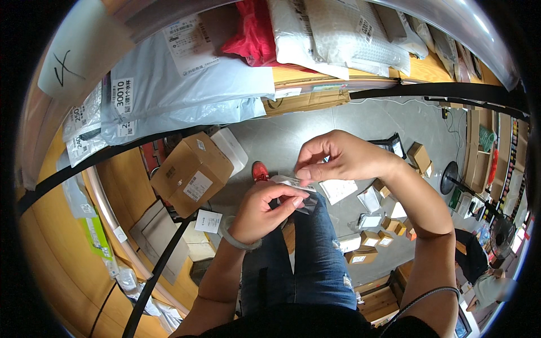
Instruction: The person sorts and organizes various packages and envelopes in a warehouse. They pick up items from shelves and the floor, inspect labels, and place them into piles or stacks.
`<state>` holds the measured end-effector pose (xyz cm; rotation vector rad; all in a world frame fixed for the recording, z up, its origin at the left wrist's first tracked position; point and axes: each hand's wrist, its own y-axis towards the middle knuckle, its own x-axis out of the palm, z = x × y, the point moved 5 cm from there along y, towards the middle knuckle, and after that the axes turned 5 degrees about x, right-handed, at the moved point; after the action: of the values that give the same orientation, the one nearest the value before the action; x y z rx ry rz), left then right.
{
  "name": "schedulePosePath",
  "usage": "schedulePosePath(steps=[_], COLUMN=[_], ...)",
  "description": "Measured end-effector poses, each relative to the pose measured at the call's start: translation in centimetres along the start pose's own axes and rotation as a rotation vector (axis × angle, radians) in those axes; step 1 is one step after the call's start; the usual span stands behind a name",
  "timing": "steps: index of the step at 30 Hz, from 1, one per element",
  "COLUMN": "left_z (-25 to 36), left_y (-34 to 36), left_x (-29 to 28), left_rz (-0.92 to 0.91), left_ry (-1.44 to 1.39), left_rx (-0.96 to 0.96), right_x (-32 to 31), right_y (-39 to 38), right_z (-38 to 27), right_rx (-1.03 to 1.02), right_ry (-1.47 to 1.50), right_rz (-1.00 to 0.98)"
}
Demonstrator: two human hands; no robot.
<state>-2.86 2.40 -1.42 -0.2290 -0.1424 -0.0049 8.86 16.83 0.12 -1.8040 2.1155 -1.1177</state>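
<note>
A clear plastic packet (307, 206) is held just off the centre of the view, toward 4 o'clock, above the thighs of a pair of blue jeans (321, 253). It is pinched by the left hand (264, 209), whose thumb and fingers are closed on it; a grey band (239, 242) is worn at that wrist. At about 1 o'clock from the packet, the right hand (342, 155) is bent downward, with thumb and forefinger brought close together at a white label (294, 183); whether the label is gripped by them cannot be told.

At 9 o'clock a brown carton (183, 169) is seen tilted, with a white box (230, 149) beside it. A red shoe (260, 170) is partly shown near the left hand. Along the upper side, a pale blue parcel (225, 84) is laid toward 11 o'clock, a red pouch (253, 34) at 12 o'clock and a bubble-wrap pouch (349, 39) at 1 o'clock. A green packet (97, 236) is seen at 8 o'clock. Small cartons (369, 238) are scattered on the grey floor (270, 138) toward 4 o'clock. Farther out, a black fan (501, 234) is placed between 3 and 4 o'clock, and another person (489, 288) is seen at 4 o'clock.
</note>
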Motion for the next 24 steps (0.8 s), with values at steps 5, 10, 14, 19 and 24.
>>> schedulePosePath(steps=[5, 10, 14, 19, 24], left_z=[0.0, 0.8, 1.1, 1.6, 1.8], left_y=[-0.1, 0.2, 0.3, 0.5, 0.9], left_x=[-0.5, -0.3, -0.1, -0.2, 0.3], left_rz=[-0.072, -0.018, -0.019, -0.044, -0.05], left_ry=[0.126, 0.09, 0.083, 0.418, 0.373], left_rx=[-0.13, -0.039, -0.054, 0.098, 0.18], right_x=[2.1, 1.6, 1.5, 1.9, 1.3], right_y=[-0.7, -0.8, -0.9, -1.1, -1.0], right_z=[-2.0, -2.4, -2.1, -2.0, -1.7], right_rx=[-0.236, -0.241, -0.22, -0.22, -0.213], right_ry=[-0.695, -0.626, -0.645, -0.722, -0.551], right_rz=[0.2, 0.162, 0.138, 0.156, 0.073])
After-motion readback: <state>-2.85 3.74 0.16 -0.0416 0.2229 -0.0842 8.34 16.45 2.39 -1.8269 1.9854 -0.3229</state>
